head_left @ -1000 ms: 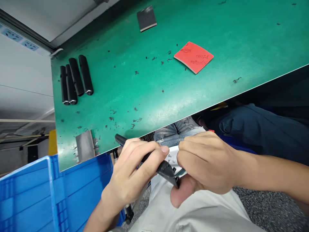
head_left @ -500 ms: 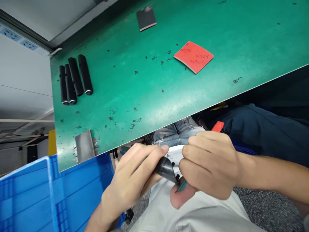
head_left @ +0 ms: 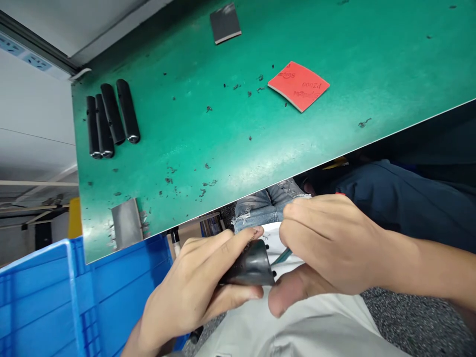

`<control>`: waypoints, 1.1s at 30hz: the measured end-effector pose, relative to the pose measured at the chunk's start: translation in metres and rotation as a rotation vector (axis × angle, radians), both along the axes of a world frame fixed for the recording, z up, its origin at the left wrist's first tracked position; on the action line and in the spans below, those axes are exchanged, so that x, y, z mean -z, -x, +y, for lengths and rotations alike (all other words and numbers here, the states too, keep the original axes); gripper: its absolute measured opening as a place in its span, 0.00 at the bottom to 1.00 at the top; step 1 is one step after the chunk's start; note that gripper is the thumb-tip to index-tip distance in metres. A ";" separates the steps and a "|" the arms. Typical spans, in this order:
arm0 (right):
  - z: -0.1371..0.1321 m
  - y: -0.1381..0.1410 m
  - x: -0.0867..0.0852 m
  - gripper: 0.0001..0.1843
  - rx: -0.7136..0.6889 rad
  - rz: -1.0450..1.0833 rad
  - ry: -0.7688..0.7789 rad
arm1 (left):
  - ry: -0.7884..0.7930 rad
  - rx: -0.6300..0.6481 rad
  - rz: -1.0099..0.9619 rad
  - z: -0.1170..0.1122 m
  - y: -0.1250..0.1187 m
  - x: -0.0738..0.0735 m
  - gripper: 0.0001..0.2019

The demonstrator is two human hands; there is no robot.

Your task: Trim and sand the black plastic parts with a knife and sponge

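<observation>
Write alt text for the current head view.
A person's left hand grips a black tube while the right hand holds a thin tool near the tube's end. Beyond, a green table bears four more black tubes and a red pad.

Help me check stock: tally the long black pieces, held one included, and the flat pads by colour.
Long black pieces: 5 (4 on the green table, 1 in the left hand)
Red pad: 1
Grey pads: 2
Total: 8
</observation>
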State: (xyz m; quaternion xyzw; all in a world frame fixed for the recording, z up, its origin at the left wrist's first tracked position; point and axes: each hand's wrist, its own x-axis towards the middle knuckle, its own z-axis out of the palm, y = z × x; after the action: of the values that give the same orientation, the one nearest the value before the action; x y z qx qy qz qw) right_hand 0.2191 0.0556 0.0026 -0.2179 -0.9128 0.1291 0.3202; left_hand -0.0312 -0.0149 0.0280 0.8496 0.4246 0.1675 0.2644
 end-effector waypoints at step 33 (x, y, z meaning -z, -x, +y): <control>-0.002 0.007 0.014 0.29 0.096 0.104 -0.020 | 0.636 -0.361 -0.396 -0.024 -0.015 0.008 0.28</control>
State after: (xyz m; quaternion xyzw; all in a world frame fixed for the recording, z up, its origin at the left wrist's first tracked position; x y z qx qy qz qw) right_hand 0.2120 0.0541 -0.0109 -0.2513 -0.8847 0.1157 0.3753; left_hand -0.0166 -0.0388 0.0198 0.5889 0.5382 0.2320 0.5565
